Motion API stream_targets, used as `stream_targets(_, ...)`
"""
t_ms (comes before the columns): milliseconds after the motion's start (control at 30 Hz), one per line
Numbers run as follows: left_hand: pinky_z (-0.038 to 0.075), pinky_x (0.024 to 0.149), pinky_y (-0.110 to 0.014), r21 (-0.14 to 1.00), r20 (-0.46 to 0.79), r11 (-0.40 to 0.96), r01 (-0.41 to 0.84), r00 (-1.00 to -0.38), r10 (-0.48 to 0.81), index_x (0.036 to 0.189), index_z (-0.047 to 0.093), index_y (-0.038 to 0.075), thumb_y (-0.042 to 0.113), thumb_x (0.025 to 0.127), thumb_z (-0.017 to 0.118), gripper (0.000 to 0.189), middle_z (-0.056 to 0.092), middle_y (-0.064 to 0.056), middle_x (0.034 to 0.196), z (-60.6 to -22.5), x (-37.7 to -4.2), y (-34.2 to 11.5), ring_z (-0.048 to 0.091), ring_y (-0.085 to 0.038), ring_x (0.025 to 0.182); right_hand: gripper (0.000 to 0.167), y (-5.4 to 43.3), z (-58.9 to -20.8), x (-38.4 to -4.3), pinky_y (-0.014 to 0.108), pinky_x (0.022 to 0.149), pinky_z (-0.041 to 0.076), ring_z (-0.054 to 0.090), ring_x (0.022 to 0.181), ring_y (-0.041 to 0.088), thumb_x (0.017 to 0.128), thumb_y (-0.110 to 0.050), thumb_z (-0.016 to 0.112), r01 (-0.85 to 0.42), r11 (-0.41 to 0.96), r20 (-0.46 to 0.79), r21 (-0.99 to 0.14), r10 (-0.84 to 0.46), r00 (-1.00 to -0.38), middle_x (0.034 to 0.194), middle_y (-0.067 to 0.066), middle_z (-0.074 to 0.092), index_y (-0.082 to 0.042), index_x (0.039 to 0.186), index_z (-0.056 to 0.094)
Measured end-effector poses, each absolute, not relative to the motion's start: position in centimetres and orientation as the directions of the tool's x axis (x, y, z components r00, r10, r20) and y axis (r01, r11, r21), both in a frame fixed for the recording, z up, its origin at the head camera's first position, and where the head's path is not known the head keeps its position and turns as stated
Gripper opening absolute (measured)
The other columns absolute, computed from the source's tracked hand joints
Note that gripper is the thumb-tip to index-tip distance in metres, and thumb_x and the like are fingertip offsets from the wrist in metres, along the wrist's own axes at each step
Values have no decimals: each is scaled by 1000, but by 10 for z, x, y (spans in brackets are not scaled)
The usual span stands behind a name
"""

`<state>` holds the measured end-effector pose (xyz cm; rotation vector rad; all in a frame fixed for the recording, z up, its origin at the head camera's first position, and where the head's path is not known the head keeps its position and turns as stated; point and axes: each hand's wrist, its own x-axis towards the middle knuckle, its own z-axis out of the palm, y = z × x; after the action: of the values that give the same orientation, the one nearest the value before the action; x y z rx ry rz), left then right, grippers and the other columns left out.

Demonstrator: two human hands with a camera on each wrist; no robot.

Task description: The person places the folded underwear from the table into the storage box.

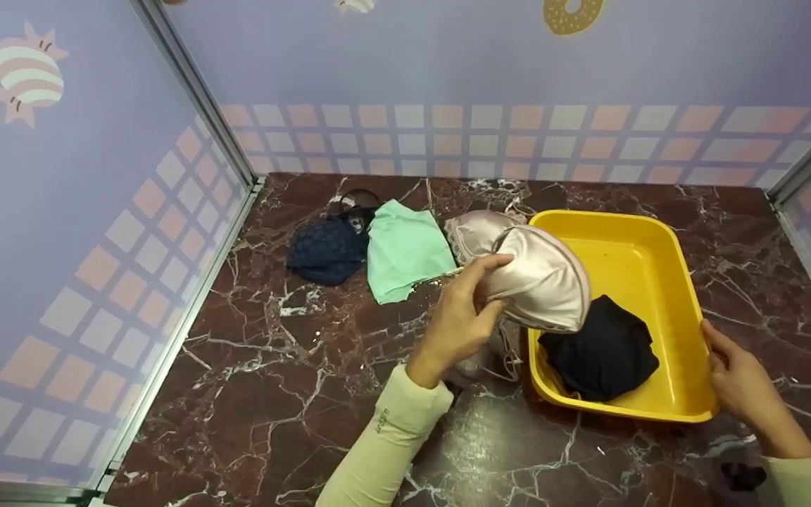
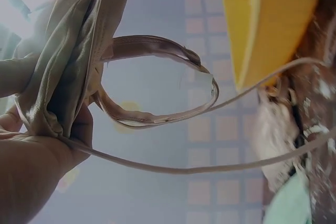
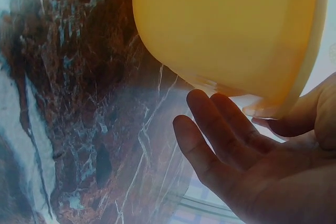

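Note:
My left hand [image 1: 455, 324] pinches a pale pink satin bra [image 1: 543, 282] between thumb and fingers, held up over the left rim of the yellow tray [image 1: 683, 296]. In the left wrist view, a loop of the bra's strap [image 2: 168, 169] hangs down from the fingers. My right hand [image 1: 747, 384] grips the tray's right side; in the right wrist view its thumb lies at the rim and the fingers [image 3: 202, 116] are beneath the outer wall. A folded black garment [image 1: 602, 352] lies inside the tray, at its near left.
Left of the tray, more pale pink lacy fabric [image 1: 476, 229] lies on the dark marbled table [image 1: 293, 422]. Beside it are a mint green garment [image 1: 409, 250] and a navy lace bra [image 1: 328, 250]. Patterned panels [image 1: 391, 70] enclose the table at the back and sides.

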<state>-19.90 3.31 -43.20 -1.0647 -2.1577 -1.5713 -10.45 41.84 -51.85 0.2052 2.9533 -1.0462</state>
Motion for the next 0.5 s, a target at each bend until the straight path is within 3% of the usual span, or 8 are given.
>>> stream_targets(133, 32, 104, -29, 683, 633, 91, 725, -649, 422, 130, 49, 3, -15, 75, 62, 60, 53, -10, 130, -416, -197, 47, 46, -16, 123, 49, 419, -519, -104, 48, 69, 41, 46, 103, 52, 101, -6, 32, 132, 765, -46, -630, 133, -990, 138, 40, 28, 0, 148, 19)
stream_targets(233, 33, 103, -29, 660, 669, 42, 750, -611, 423, 130, 49, 3, -15, 75, 62, 60, 53, -11, 129, -402, -193, 58, 47, -16, 121, 49, 418, -520, -104, 36, 64, 40, 47, 100, 48, 101, -6, 32, 133, 766, -45, -629, 135, -990, 139, 38, 27, 0, 148, 19)
stream_targets(367, 35, 101, -28, 636, 702, -9, 772, -573, 423, 130, 49, 4, -12, 77, 64, 57, 54, -12, 126, -385, -190, 72, 48, -13, 116, 49, 417, -520, -105, 29, 55, 39, 51, 86, 41, 100, -4, 32, 125, 764, -32, -633, 135, -990, 139, 38, 28, 0, 148, 20)
stream_targets(500, 34, 101, -27, 608, 717, -12, 794, -542, 438, 130, 48, 4, -8, 78, 66, 56, 53, -11, 126, -368, -187, 84, 46, -8, 116, 49, 417, -520, -105, 30, 48, 37, 48, 65, 31, 99, -2, 33, 121, 764, -13, -634, 146, -989, 135, 40, 31, 2, 146, 23)
